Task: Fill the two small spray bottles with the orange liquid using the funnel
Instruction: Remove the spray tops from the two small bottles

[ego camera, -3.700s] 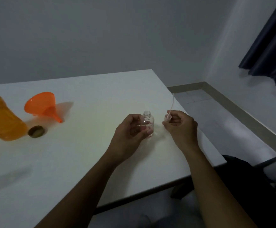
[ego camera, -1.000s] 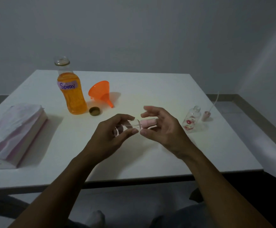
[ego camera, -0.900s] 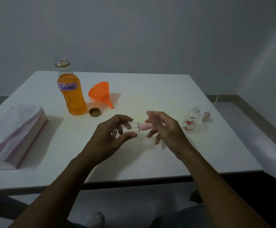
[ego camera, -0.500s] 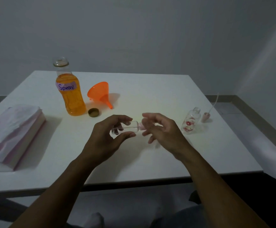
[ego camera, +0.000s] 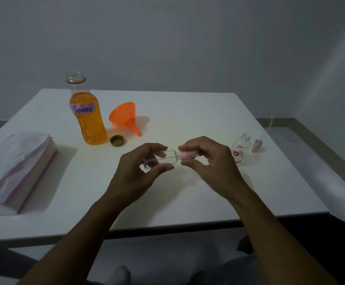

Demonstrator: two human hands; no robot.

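We see the left hand (ego camera: 138, 171) pinching a small clear spray bottle (ego camera: 165, 158) by its body, thumb below and fingers above, holding it sideways above the white table (ego camera: 188, 112). The right hand (ego camera: 210, 163) grips the bottle's pink cap (ego camera: 187, 154) between thumb and fingertips. To the right, a second spray bottle (ego camera: 240, 148) printed with red flowers stands open on the table, and just beside it rests its pink sprayer (ego camera: 257, 145) with a thin tube pointing up. At the back left stands an uncapped bottle of orange liquid (ego camera: 87, 118), its purple label handwritten "Spray". Its dark lid (ego camera: 117, 140) lies on the table just to its right. The orange funnel (ego camera: 126, 118) lies on its side next to the bottle, spout toward us. A wrapped pack of white tissue (ego camera: 17, 167) sits at the left edge; we can read no writing on it.
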